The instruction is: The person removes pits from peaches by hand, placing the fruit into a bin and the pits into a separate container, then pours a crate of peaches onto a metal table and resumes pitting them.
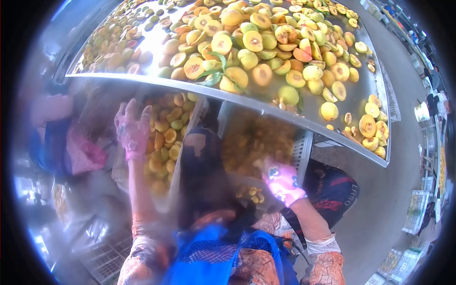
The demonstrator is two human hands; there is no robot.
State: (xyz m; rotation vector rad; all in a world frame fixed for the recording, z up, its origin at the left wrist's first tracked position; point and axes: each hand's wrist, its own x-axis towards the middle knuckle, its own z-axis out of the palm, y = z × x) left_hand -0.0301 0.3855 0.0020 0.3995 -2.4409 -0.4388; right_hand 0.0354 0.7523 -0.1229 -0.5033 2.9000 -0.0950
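My left hand (132, 130), in a pink patterned glove, is raised with its fingers spread beside a crate of yellow peach halves (170, 136). Nothing shows in its fingers. Lower and to the right, my right hand (283, 183) wears a pink glove with dark flowers. It hangs over a second crate (302, 149) of fruit, whose contents are blurred. The fingertips of this hand are smeared, so what they hold, if anything, is unclear. In front of both hands, halved and whole peaches (251, 40) lie heaped on a metal table (190, 86).
The table's raised metal edge runs between me and the heap. A person in pink and blue (57, 137) is at the left, partly hazy. Empty-looking plastic crates (107, 259) stand low at the left. More crates (414, 211) line the floor at the far right.
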